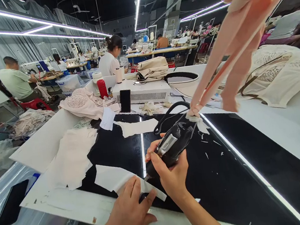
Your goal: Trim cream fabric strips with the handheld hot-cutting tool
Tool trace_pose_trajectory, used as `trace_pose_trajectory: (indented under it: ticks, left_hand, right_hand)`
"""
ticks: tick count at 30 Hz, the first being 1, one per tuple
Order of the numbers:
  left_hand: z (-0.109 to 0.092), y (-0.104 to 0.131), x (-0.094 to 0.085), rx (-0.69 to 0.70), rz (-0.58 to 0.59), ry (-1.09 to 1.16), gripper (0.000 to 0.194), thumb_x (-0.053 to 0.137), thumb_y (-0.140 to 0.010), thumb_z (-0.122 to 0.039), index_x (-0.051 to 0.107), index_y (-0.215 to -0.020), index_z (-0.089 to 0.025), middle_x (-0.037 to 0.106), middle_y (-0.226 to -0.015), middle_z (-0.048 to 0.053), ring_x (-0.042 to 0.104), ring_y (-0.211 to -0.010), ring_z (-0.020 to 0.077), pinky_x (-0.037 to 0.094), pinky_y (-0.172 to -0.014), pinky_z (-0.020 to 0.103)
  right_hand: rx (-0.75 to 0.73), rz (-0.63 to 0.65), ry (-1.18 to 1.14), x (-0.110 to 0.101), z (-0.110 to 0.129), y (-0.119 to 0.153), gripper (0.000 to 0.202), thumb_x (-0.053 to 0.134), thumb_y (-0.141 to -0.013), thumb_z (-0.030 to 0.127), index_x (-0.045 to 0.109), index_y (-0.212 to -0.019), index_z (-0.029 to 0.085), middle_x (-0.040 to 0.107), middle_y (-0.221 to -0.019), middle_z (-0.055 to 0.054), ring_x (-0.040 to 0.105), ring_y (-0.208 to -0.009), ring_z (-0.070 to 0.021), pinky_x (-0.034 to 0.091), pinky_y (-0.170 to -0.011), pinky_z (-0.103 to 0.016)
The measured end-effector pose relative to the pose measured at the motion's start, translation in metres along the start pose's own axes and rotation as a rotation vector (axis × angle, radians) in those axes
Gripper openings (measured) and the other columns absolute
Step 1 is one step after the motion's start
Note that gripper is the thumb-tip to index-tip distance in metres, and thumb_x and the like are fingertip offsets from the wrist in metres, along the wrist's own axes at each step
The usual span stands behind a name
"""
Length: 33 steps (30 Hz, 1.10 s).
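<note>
Cutter (171, 144) is held tight in the right hand (171, 173), its tip on the cloth strip (119, 178). Left hand (131, 209) lies flat, pinning it. Some pieces look cut; this one isn't finished.

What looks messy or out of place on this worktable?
Small pale scraps are scattered over the black work surface beside the black handheld tool gripped in the right hand. The left hand presses a strip of white fabric. A pink garment dangles above. Nothing looks damaged.
</note>
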<state>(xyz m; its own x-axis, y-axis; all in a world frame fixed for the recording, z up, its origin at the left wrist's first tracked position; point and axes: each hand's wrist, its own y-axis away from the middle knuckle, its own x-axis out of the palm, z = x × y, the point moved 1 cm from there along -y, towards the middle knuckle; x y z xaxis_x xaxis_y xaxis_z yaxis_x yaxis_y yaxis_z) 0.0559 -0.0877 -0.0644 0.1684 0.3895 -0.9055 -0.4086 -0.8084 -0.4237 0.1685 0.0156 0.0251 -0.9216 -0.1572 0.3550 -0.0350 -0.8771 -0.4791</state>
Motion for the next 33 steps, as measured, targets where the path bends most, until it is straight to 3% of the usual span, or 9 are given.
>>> trace_pose_trajectory:
  ticks: [24,33]
  left_hand:
    - [-0.002,0.001,0.004,-0.008,0.035,-0.012,0.086,0.088,-0.067,-0.062,0.058,-0.137,-0.022,0.063,-0.132,0.024,0.065,-0.122,0.0418,0.063,-0.092,0.052]
    - [-0.003,0.0,0.01,-0.027,0.0,-0.003,0.084,0.088,-0.065,-0.064,0.061,-0.133,-0.024,0.065,-0.131,0.023,0.065,-0.121,0.0424,0.063,-0.092,0.052]
  right_hand:
    - [0.012,0.05,-0.089,0.008,-0.009,-0.006,0.037,0.073,-0.084,0.014,0.055,-0.112,0.03,0.066,-0.082,0.007,0.062,-0.06,-0.01,0.057,-0.059,-0.026]
    - [0.018,0.048,-0.028,0.011,-0.011,-0.005,0.035,0.071,-0.085,0.016,0.052,-0.111,0.028,0.065,-0.08,0.006,0.062,-0.057,-0.0105,0.054,-0.051,-0.025]
